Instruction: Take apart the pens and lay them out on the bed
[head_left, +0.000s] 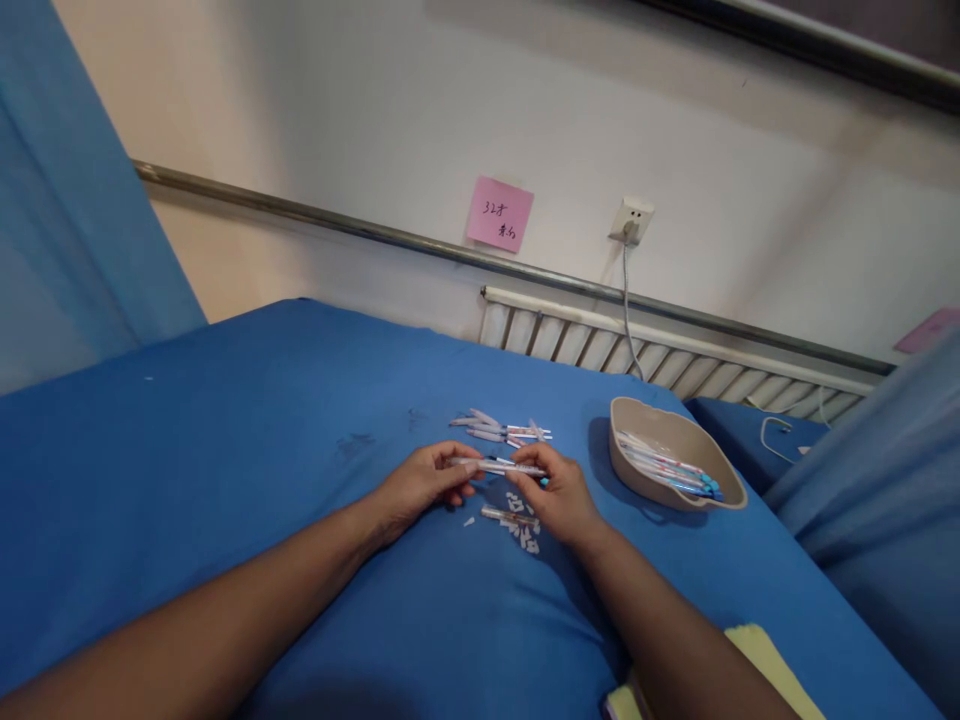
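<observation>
Pink sticky note [499, 214] on wall: handwritten "32" + 1 char., poss. "才"; 2nd line below it illegible. 2nd pink note [930, 330] at right edge: no txt readable. Print on held pen [501, 466] too small to read.

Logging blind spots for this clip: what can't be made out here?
Head view:
Thin white pen: ends covered by left hand and right hand.
Small white pieces on the blue cloth: too small to identify.
Pale yellow flat object: cut off by bottom edge.
Pink paper note: handwriting too small to read.
</observation>
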